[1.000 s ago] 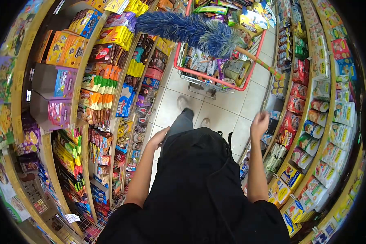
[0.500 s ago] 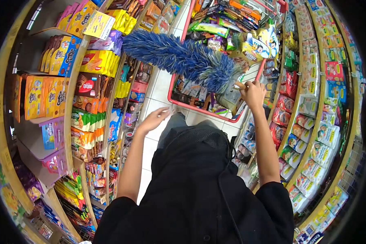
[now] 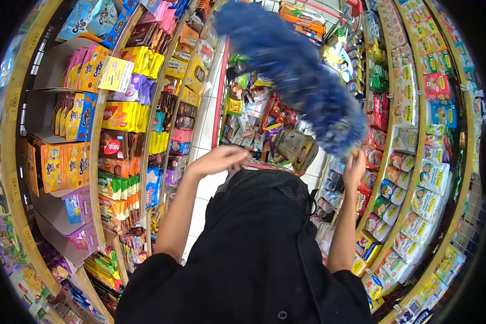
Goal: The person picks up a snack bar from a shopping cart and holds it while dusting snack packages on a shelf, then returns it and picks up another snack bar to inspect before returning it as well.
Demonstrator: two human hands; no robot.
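A blue fluffy duster (image 3: 308, 81), blurred by motion, slants over the cart from upper left to lower right. My right hand (image 3: 354, 169) is closed around its handle end, beside the right-hand shelf; the handle itself is mostly hidden. My left hand (image 3: 221, 160) hangs near the cart's front edge with its fingers loosely bent and nothing seen in them. Below the duster is the red-rimmed cart (image 3: 217, 116), full of packaged snacks. A clear plastic jar (image 3: 296, 150) lies tilted in its near end.
Shelves of biscuit packs (image 3: 65, 167) and wafers rise on my left. On my right, shelves hold white packets (image 3: 413, 210) and red packets (image 3: 377, 137). A yellow price card (image 3: 116, 74) sticks out from the left shelf. White floor tiles (image 3: 204, 135) show beside the cart.
My right hand has moved down and to the right, swinging the duster with it. My left hand has shifted to the right, closer to my body's middle. More of the cart's contents shows.
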